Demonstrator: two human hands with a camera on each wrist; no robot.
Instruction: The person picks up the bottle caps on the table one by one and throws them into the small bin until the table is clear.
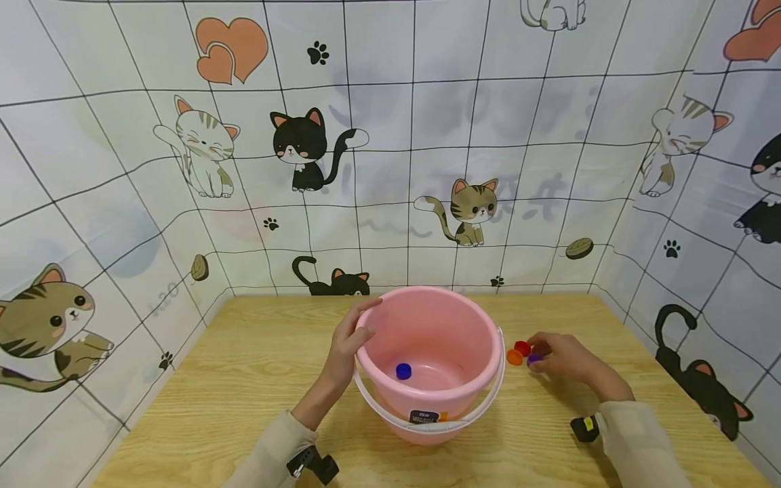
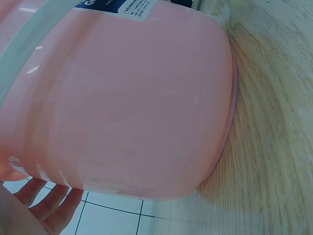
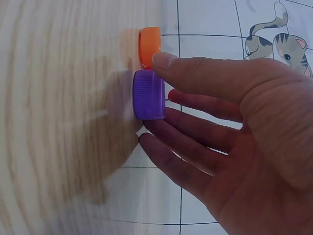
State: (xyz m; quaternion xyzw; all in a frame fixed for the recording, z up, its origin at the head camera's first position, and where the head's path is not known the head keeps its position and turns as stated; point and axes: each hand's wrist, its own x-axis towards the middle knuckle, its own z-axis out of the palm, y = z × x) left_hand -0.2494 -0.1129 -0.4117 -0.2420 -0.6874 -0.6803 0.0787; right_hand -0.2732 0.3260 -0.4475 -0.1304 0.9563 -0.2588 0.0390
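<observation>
A pink bucket with a white handle stands upright on the wooden table. My left hand grips its left rim, thumb inside and fingers along the outer wall. Inside, on the bottom, lies a blue bottle cap. Right of the bucket, my right hand is down at the tabletop around a purple bottle cap. The thumb is above that cap and the other fingers extend past it; whether they touch it I cannot tell. Close by lie an orange cap and a red cap.
The light wooden table meets a white cloth backdrop with grid lines and cartoon cats at the back and both sides. A black wrist camera sits at the left cuff, another black device at the right.
</observation>
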